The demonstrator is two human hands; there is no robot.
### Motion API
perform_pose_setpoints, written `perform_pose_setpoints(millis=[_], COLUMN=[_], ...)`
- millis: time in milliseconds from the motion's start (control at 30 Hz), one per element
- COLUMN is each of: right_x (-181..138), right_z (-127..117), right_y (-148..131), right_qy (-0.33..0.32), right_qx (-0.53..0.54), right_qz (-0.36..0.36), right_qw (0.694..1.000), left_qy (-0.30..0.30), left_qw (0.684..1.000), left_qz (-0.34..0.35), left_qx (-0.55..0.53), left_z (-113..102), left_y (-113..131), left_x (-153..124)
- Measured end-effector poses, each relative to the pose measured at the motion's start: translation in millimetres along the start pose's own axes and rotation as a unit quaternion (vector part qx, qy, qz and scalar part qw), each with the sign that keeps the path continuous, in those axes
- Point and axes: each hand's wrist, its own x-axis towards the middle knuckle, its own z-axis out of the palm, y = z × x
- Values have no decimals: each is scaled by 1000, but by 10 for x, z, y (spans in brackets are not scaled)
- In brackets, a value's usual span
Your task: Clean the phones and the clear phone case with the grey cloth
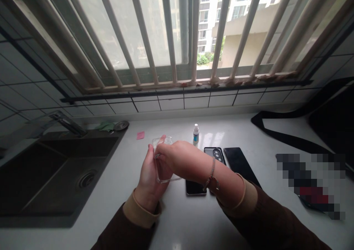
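A clear phone case (169, 179) lies across the palm of my left hand (151, 172), whose thumb runs along its left edge and whose fingers pass behind it. My right hand (174, 158) reaches over from the right, with its curled fingers closed at the case's upper left part. What those fingers pinch, if anything, is hidden. Beyond the right wrist stands a small white bottle (196, 134) with a blue label. Partly under my right forearm lie a dark phone (195, 188) and a black phone case (217, 153) with camera holes. Another black phone (240, 163) is to their right.
A dark sink (69, 209) with a faucet (69, 122) is at the left. Near the back lies a pink paper note (140, 135) on the white counter (177, 220). A black strap (287, 132) runs along the right, beside a pixelated item (312, 183). Barred windows rise behind.
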Motion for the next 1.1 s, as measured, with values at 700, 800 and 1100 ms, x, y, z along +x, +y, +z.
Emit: perform_pose_setpoints(millis=[700, 800, 1100], right_x=[-180, -152, -25], right_z=[-455, -426, -111], right_y=[195, 215, 164], right_qy=[-132, 3, 116], right_qx=[214, 255, 19], right_qz=[-49, 69, 77], right_qw=[967, 964, 990], left_qy=[19, 1, -91], left_qw=[999, 1000, 994], left_qz=[30, 12, -58], left_qx=[23, 28, 11], left_z=[2, 9, 5], left_y=[82, 86, 65], left_x=[56, 31, -22])
